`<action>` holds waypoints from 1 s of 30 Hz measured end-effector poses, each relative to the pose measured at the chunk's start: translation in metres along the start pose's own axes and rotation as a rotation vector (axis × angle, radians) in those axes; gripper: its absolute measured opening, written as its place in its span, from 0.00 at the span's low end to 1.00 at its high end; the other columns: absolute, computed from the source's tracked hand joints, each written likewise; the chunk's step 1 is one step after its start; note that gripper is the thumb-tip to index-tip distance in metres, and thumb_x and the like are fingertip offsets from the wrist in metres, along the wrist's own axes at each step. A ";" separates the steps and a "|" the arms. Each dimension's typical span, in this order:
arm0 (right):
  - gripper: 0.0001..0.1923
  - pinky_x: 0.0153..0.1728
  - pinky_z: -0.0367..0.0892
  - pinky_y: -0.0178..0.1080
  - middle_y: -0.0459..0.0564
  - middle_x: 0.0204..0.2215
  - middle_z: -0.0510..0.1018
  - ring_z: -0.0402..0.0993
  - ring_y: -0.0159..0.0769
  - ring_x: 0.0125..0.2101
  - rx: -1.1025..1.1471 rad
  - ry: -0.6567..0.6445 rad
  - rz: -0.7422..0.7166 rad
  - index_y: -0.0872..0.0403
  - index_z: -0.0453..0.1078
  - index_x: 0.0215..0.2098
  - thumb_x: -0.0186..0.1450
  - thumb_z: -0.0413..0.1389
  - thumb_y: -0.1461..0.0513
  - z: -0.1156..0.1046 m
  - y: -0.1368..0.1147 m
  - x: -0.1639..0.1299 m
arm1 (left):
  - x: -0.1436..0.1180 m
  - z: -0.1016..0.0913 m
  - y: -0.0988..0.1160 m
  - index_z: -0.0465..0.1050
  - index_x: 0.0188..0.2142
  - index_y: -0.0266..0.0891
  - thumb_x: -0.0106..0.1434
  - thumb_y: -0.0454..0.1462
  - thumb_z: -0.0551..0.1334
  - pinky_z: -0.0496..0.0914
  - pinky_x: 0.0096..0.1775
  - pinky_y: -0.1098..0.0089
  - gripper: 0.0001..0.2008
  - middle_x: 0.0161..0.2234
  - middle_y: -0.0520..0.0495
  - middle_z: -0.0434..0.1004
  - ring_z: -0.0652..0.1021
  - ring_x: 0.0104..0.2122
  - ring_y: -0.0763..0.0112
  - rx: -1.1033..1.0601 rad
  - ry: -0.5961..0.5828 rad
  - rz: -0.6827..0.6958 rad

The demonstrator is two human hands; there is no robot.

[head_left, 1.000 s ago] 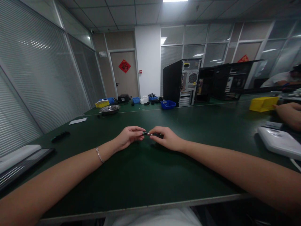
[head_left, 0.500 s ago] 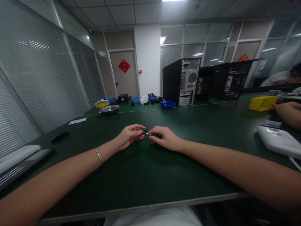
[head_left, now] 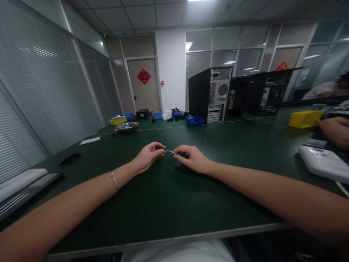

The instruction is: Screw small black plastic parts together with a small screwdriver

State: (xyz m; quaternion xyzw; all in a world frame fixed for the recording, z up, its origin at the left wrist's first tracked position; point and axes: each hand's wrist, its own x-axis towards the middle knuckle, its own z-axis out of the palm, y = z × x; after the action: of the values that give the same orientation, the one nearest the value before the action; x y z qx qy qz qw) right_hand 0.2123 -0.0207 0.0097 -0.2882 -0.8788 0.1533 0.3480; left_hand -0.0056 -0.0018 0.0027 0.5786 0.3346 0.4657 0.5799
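Above the green bench (head_left: 169, 203), the right hand (head_left: 194, 160) pinches a thin, stiff, light little tool (head_left: 177, 154) by its dark handle, while the left hand (head_left: 148, 157) pinches a tiny dark part (head_left: 157, 147) just beside its tip.

At the middle of the green table (head_left: 169, 203), the left hand (head_left: 148, 157) pinches a small dark part (head_left: 158, 147) while the right hand (head_left: 192, 159), at its 3 o'clock, holds a thin tool (head_left: 177, 154) whose metal tip points at that part.
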 end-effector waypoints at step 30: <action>0.10 0.33 0.62 0.34 0.49 0.34 0.75 0.69 0.33 0.33 -0.112 0.043 -0.004 0.54 0.71 0.41 0.64 0.51 0.61 0.001 0.008 0.000 | -0.005 0.004 -0.001 0.68 0.42 0.34 0.61 0.42 0.58 0.55 0.25 0.74 0.14 0.27 0.50 0.65 0.64 0.23 0.79 0.062 -0.240 -0.068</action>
State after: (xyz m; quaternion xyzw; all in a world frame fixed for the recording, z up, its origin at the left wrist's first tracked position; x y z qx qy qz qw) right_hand 0.2149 -0.0146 0.0050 -0.3087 -0.8790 0.0971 0.3502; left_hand -0.0037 -0.0079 0.0016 0.6362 0.2964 0.3624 0.6133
